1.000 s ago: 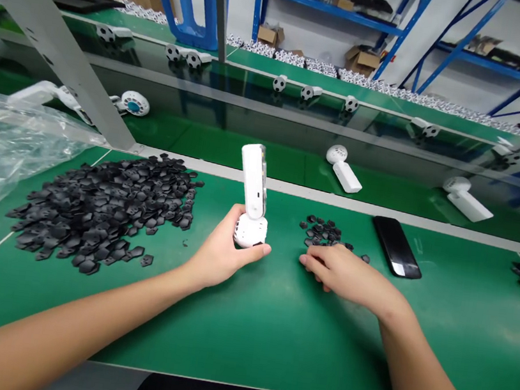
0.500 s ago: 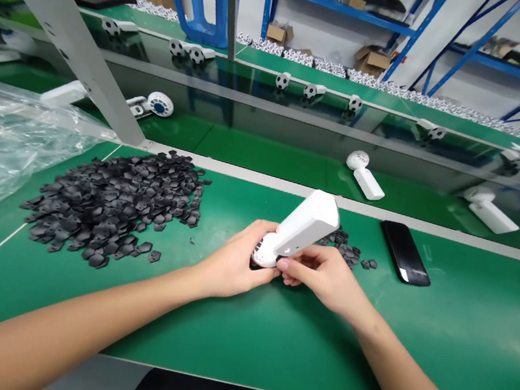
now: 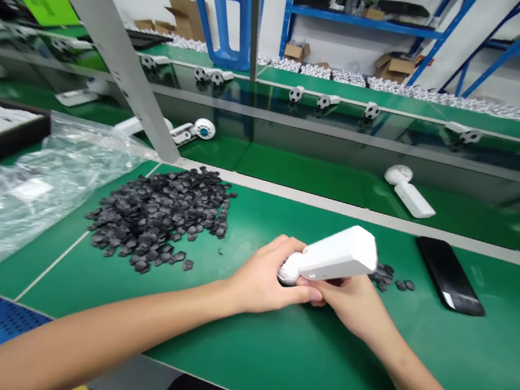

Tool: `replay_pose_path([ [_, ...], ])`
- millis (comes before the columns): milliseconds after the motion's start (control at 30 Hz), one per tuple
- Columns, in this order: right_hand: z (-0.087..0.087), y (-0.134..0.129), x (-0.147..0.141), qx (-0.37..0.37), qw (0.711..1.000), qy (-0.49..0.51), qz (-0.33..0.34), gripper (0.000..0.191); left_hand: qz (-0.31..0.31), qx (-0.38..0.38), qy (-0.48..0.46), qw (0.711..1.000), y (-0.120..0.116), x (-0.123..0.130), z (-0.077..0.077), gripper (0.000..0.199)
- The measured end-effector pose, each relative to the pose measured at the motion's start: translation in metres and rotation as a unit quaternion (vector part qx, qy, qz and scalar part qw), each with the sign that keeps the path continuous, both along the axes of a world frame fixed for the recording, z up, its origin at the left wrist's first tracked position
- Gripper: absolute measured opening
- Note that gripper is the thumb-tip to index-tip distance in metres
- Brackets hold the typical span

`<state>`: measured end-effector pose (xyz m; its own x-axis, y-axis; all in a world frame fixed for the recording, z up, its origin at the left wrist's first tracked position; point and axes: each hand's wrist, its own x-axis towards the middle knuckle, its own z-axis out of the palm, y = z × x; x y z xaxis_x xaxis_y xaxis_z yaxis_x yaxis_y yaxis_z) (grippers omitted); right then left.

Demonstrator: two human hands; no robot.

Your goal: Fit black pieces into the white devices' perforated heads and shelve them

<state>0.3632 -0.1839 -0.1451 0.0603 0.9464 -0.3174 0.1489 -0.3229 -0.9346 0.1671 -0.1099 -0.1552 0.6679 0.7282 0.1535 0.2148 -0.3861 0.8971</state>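
A white device (image 3: 341, 256) with a round head and a blocky body is held over the green table. My left hand (image 3: 268, 277) wraps round its round head, thumb along the near side. The fingers of my right hand (image 3: 354, 302) are pinched at the underside of the head, close to my left thumb; whether a small piece sits between them is hidden. Small black pentagonal pieces (image 3: 166, 207) lie in a large pile to the left. A smaller group of black pieces (image 3: 385, 275) lies just behind my right hand.
A black phone (image 3: 449, 273) lies on the right. Clear plastic bags (image 3: 43, 184) and a dark tray (image 3: 30, 140) are on the left. Beyond the pale rail, a conveyor (image 3: 292, 174) carries white devices (image 3: 414, 198). A slanted metal post (image 3: 112, 39) rises at the left.
The view has turned left, so the scene sits farther right. The white device has tilted lower, its body pointing more to the right. Both hands remain at its round head.
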Motion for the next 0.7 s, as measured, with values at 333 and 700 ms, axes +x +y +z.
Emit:
replay_pose_path([
  [333, -0.005, 0.000, -0.003, 0.004, 1.000, 0.009, -0.003, 0.035, -0.007, 0.034, 0.022, 0.999, 0.000, -0.003, 0.001, 0.055],
  [700, -0.007, 0.010, 0.003, 0.104, 0.989, -0.085, 0.069, 0.023, -0.021, -0.008, 0.002, 1.000, 0.004, 0.000, -0.002, 0.047],
])
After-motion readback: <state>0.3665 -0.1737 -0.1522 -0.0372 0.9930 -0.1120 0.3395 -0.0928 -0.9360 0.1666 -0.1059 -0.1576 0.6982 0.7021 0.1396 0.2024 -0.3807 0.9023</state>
